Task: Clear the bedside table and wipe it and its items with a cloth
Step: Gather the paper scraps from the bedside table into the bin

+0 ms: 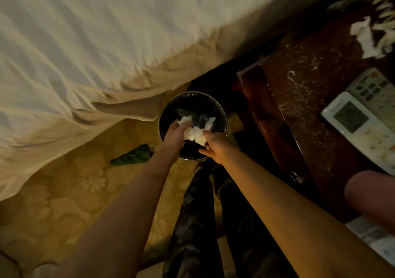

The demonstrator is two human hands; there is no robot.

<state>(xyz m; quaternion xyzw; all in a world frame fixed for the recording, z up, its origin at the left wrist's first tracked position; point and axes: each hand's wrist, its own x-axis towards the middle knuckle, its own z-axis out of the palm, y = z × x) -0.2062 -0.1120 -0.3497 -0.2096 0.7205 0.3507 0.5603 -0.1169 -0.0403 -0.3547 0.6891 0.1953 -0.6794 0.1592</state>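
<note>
Gripping blurred tissues [195,133], both hands overhang bin [224,119].

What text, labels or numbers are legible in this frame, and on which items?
None can be read.
Front remote control: screen and print below it are blurred.
Rear remote control: button markings are too small to read.
Printed paper at the table's near edge: print is blurred.
Bin, tissues in the hands and the bedside table show no text.
</note>
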